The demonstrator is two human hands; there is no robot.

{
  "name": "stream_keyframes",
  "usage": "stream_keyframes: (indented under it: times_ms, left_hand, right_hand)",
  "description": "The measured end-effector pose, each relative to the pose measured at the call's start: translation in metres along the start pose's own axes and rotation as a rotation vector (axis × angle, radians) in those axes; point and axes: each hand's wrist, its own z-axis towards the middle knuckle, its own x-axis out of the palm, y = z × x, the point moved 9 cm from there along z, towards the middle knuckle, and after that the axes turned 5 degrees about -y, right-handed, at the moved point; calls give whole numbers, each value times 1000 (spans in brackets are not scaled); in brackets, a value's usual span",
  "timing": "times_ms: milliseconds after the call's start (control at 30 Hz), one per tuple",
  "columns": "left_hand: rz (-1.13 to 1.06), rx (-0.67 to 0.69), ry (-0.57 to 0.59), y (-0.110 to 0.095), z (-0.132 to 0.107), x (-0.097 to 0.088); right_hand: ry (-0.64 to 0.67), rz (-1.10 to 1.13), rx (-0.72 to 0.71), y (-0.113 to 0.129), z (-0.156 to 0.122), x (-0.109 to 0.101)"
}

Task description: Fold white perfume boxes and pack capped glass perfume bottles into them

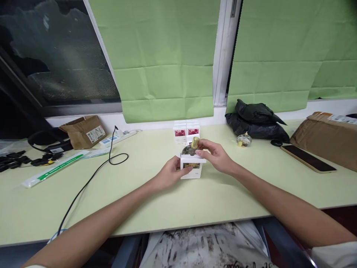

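Observation:
A small white box (192,173) with a dark picture on its front stands on the table before me. My left hand (170,174) is closed around its left side, the thumb across the front. At the box's top is a dark, rounded perfume bottle (189,150) with a gold cap (195,142), tilted to the right. My right hand (214,154) grips the bottle at its right side, thumb and fingers around it. The bottle's lower part is hidden by the box's front. Behind stand white boxes (180,138) with pink-red pictures.
A round clear bottle (244,140) with gold parts stands at right, near black plastic bags (256,121), a phone (308,158) and a cardboard box (329,139). At left are a black cable (92,178), an opened brown carton (83,132) and a power strip (119,138).

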Motion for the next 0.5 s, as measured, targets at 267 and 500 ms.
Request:
stream_keyframes:
  times_ms: [267,500]
  left_hand:
    - [27,40,48,-5,0,2]
    - [95,50,56,-10,-2,2]
  right_hand:
    - [32,-150,-67,10,-2,3]
    - [138,-252,-96,21,0,6]
